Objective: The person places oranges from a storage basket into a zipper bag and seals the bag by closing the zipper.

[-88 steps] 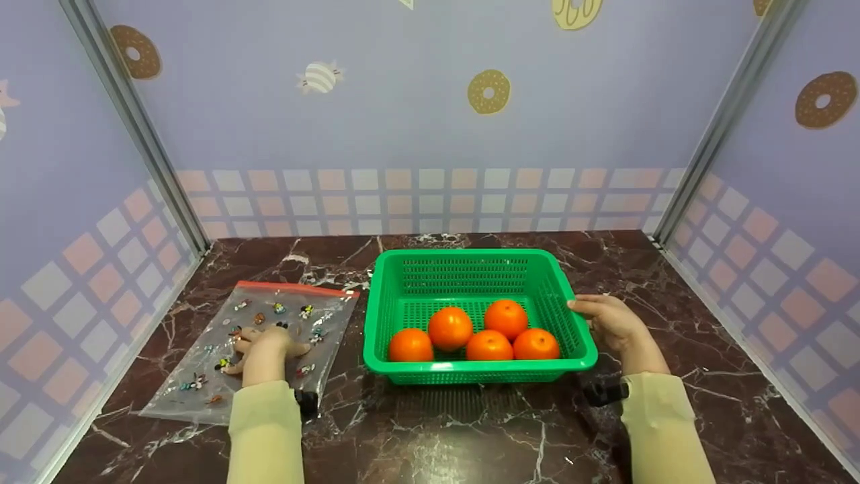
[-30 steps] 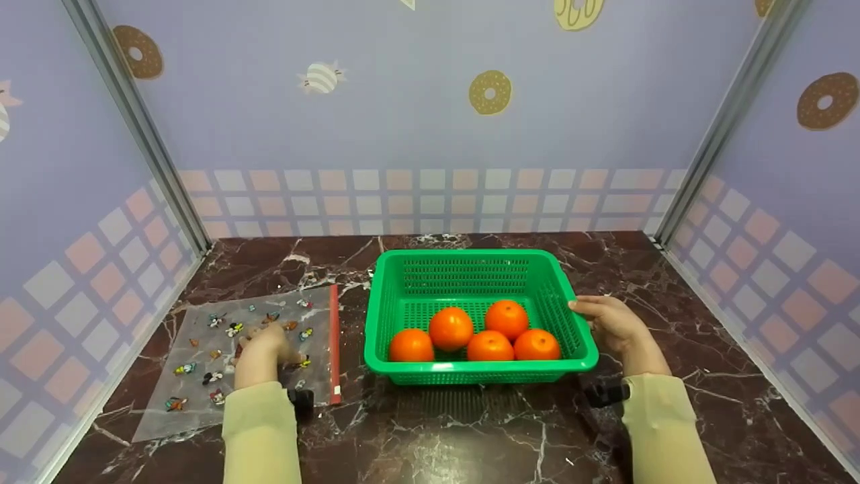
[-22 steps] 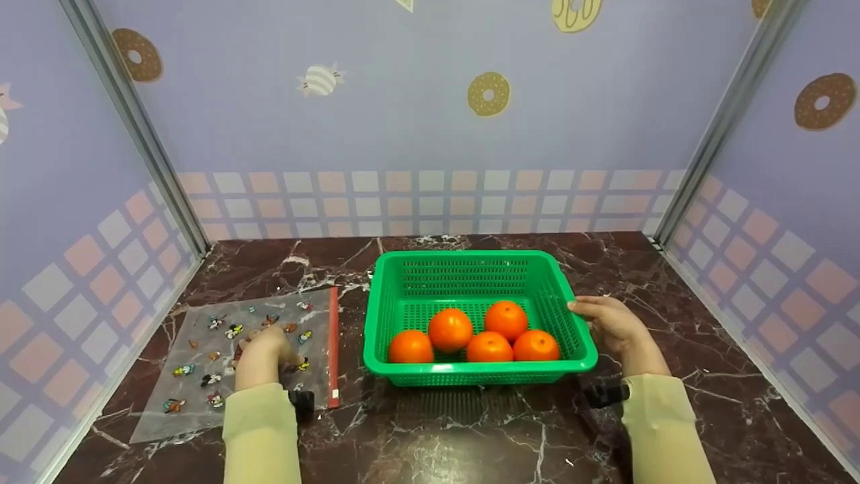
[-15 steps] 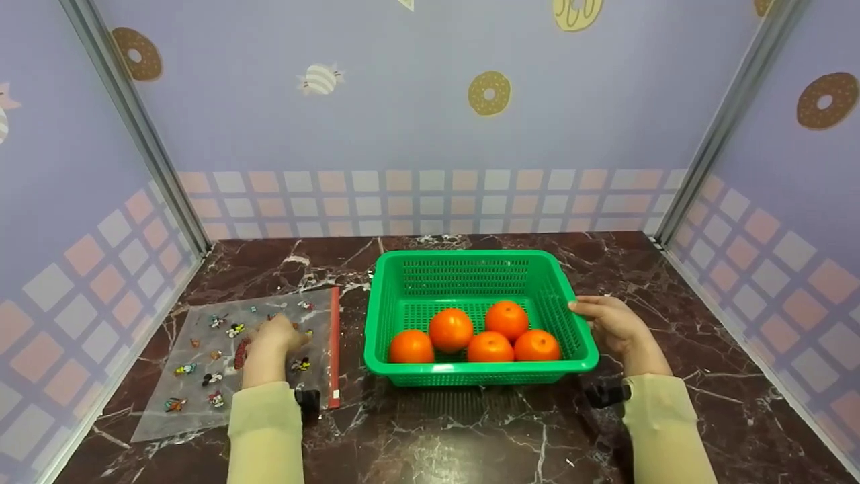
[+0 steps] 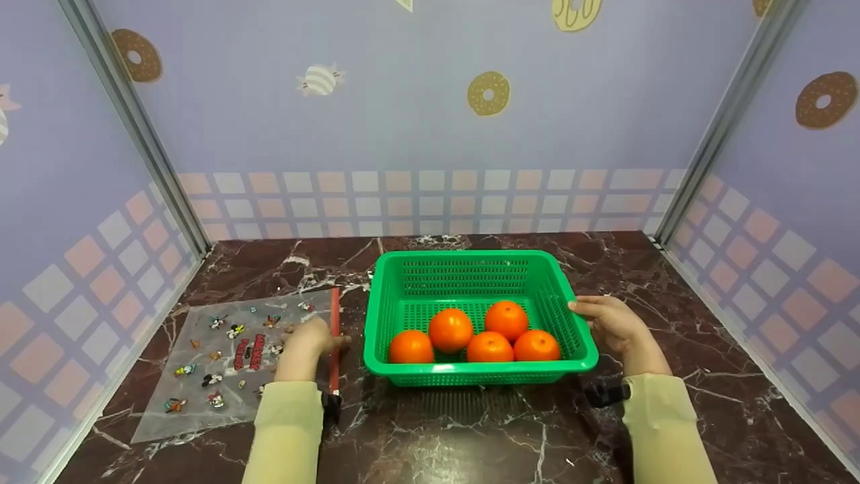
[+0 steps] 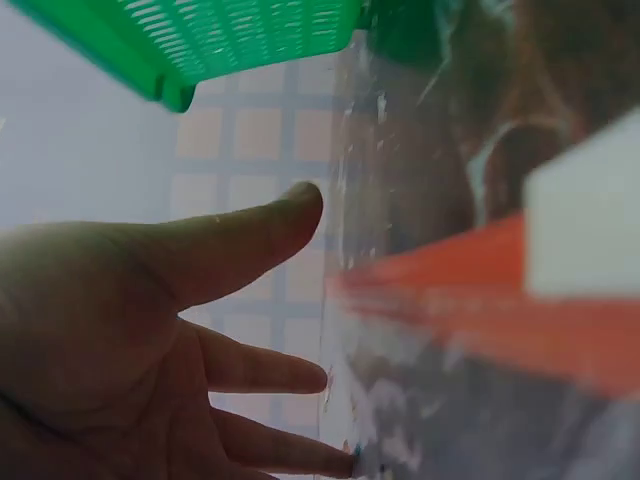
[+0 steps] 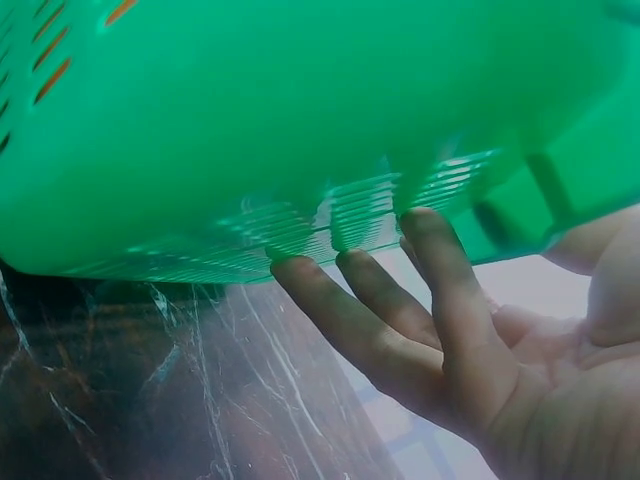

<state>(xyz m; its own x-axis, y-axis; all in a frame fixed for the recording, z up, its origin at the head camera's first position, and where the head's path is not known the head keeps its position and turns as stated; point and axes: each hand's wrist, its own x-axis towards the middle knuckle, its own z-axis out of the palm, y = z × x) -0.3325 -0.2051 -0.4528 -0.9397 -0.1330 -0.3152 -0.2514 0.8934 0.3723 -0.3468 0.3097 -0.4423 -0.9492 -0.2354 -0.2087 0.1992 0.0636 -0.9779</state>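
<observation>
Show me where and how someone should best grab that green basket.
I'd take the green basket by the rim of its short sides, hands coming from left and right. That rim juts outward, and the right hand has its thumb on it. Oranges sit toward the near side, so probably keep it level.

A lilac wall [image 5: 403, 134] with doughnut prints [image 5: 476, 95] stands behind a dark veined tabletop [image 5: 470, 437].

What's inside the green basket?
Five orange fruits in the green basket, with perforated floor showing behind them. Floor beneath them is covered; the near rim hides the front fruits' bottoms.
</observation>
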